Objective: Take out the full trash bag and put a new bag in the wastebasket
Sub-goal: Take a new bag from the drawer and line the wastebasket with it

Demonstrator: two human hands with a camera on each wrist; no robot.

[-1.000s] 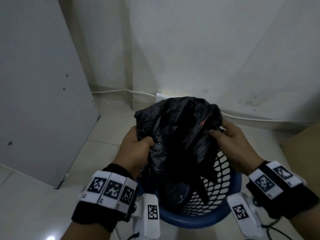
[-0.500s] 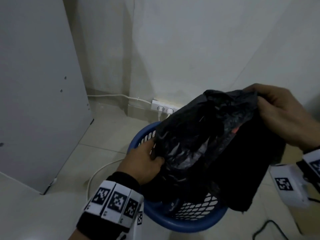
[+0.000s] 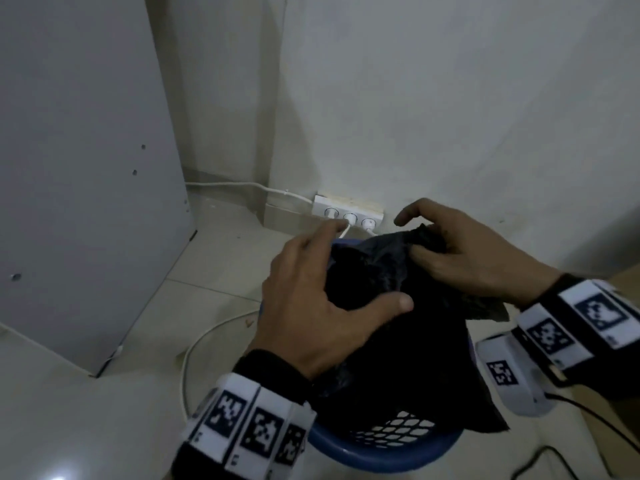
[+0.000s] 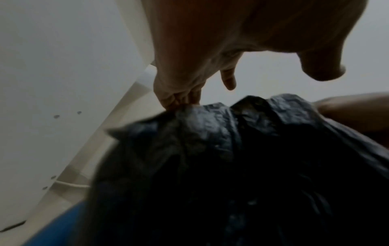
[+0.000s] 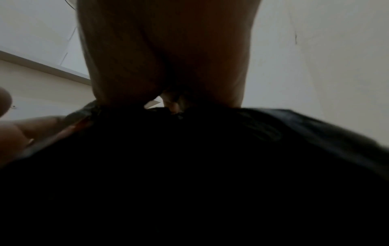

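Apparently between both hands (image 3: pixel 311 306) (above wastebasket (image 3: pixel 381 455)): bag (image 3: pixel 398 341).

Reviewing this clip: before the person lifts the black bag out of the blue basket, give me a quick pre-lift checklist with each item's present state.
1. Left hand grips the crumpled black plastic trash bag: ok, thumb and fingers curl round its upper folds.
2. Right hand pinches the bag's top edge: ok, though its index finger stands off the plastic.
3. Bag mouth gathered shut: cannot tell, the folds hide it.
4. Bag free of the blue perforated plastic wastebasket: not ok, its lower part sits inside.
5. White cables at the white wall power strip away from the bag: cannot tell, they run behind the hands.
6. Fresh bag ready: cannot tell, none is in view.
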